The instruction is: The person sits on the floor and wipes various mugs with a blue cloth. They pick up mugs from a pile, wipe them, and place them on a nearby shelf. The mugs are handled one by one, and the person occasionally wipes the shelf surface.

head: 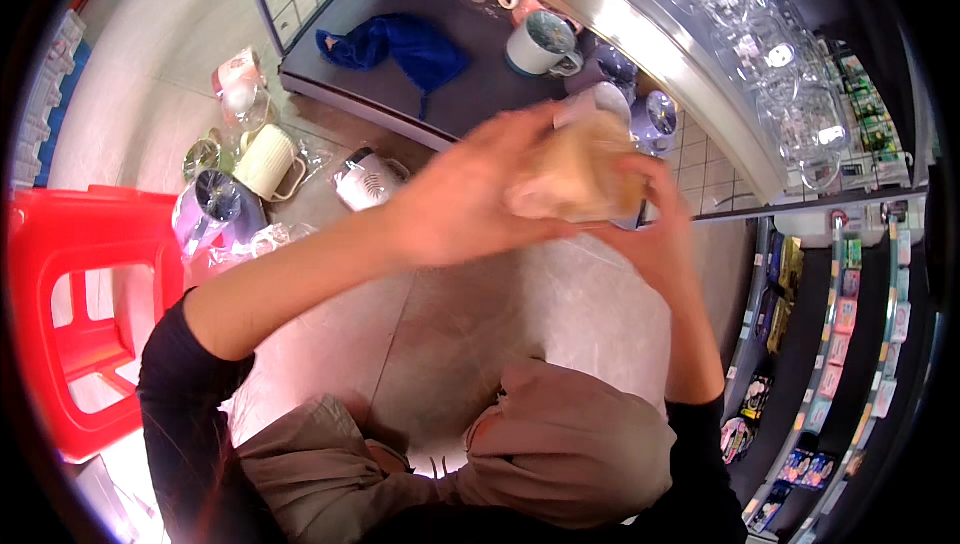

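Observation:
Both my hands are raised in front of me over the floor, near the front edge of a low dark shelf (487, 86). My left hand (457, 191) and my right hand (660, 214) grip a yellow-tan object (589, 169) from either side. Motion blurs it, so its exact kind cannot be told. Just beyond it, a white mug (536, 45) with a grey-green inside stands on the shelf, beside purple mugs (656, 120) partly hidden by my hold. A crumpled blue cloth (405, 48) lies on the shelf's left part.
Several plastic-wrapped mugs lie on the floor at left, among them a cream ribbed mug (266, 161), a purple mug (217, 206) and a white mug (367, 178). A red plastic stool (97, 244) stands beside them. Glass mugs (802, 108) fill the upper shelf; packaged goods (832, 349) line shelves at right.

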`<state>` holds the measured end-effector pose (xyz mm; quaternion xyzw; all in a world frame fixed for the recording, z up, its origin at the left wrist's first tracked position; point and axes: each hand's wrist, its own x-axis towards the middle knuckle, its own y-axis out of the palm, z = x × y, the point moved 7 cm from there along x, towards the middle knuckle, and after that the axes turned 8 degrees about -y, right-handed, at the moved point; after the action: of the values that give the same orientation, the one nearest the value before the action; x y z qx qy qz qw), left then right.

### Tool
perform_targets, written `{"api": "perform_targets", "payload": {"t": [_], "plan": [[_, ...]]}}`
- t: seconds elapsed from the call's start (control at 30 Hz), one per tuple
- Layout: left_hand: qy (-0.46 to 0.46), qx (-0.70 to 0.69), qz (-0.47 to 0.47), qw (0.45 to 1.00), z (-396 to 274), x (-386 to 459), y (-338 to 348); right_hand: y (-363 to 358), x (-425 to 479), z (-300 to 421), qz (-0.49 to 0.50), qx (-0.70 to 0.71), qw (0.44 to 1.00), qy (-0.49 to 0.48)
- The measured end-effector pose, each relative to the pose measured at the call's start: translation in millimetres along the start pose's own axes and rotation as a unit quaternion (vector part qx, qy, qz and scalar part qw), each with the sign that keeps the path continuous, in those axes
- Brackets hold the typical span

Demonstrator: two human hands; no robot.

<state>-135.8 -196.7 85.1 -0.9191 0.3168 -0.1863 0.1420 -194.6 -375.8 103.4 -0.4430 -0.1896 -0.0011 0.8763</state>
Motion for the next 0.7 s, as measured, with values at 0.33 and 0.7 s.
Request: {"api": "perform_targets", "payload": {"t": [0.33, 0.7], "plan": [[0.012, 0.122, 0.165, 0.979, 16.8, 14.1, 108.1, -62.8, -75.8, -150.5, -0.125, -0.264, 0.938, 0.187], [-0.046, 0.180, 0.217, 0.958, 37.2, 1.1, 108.3, -20.4, -59.4, -236.8, -0.082, -0.257, 0.937, 0.224]]}}
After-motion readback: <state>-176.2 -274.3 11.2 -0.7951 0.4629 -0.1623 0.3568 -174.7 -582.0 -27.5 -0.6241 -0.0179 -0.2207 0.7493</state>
